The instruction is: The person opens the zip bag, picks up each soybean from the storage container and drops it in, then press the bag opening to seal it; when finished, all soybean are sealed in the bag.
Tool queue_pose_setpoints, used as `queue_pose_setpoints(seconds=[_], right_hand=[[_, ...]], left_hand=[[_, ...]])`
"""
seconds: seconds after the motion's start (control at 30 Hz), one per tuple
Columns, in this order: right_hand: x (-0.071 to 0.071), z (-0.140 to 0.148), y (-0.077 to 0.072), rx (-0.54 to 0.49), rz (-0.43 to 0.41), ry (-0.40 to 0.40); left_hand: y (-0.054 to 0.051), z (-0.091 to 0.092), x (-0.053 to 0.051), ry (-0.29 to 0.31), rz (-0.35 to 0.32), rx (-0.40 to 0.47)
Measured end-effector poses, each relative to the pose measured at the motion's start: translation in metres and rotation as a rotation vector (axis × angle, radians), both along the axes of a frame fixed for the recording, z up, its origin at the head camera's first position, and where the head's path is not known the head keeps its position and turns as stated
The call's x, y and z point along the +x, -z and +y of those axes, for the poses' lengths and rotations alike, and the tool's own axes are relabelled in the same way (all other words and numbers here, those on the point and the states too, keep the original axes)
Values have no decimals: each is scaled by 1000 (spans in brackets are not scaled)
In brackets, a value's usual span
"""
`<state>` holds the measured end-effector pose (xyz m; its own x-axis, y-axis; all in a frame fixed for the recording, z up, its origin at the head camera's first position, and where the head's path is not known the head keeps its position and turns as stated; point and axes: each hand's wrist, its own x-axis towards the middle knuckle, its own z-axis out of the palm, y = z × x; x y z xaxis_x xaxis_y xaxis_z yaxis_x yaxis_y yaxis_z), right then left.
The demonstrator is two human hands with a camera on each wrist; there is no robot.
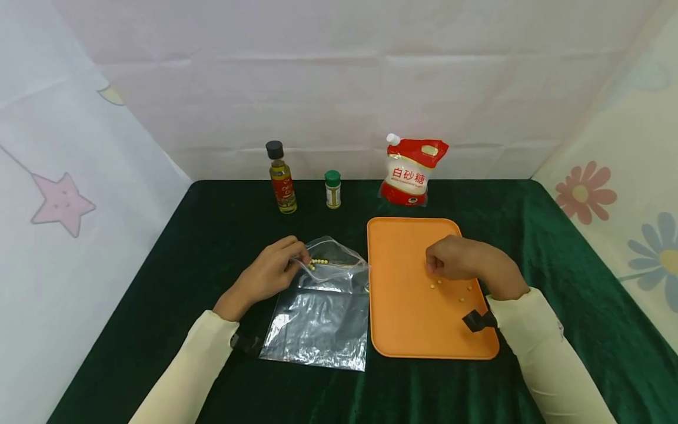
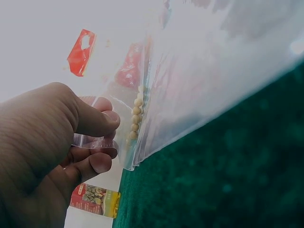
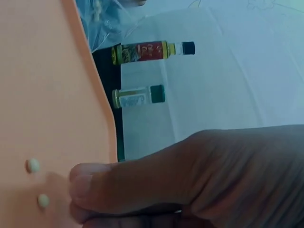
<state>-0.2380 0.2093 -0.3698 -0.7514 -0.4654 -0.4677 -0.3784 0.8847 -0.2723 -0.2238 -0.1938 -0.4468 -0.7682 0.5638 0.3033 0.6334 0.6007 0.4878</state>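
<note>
A clear zip-lock bag (image 1: 323,324) lies in the middle of the table. My left hand (image 1: 272,268) pinches the left corner of its mouth between thumb and fingers, and the mouth gapes. Small round pale-yellow beans (image 1: 319,261) sit in a row just inside it; in the left wrist view these beans (image 2: 136,118) show through the plastic. My right hand (image 1: 458,259) is over the orange tray (image 1: 408,330), its thumb and fingertips drawn together. Anything between those fingertips is hidden. Several loose beans (image 1: 462,300) lie on the tray near that hand.
Along the back stand an oil bottle (image 1: 282,185) with a black cap, a small green-capped jar (image 1: 332,191) and a red-and-white sugar pouch (image 1: 410,174). A dark green cloth (image 1: 222,365) covers the table. The tray's raised rim borders the bag's right side.
</note>
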Motion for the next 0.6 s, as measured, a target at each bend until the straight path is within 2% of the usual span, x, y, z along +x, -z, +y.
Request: queue_pose_setpoints(seconds=[0.13, 0.3, 0.47, 0.6], right_hand=[[-1, 3, 4, 31, -67, 21], [-1, 3, 7, 14, -68, 17], [-5, 3, 8, 4, -19, 15], [-9, 5, 9, -68, 80, -7]], left_hand=[[1, 0, 0, -3, 6, 0], [0, 0, -1, -3, 3, 2], [0, 0, 0, 0, -5, 3], [0, 0, 1, -1, -3, 0]])
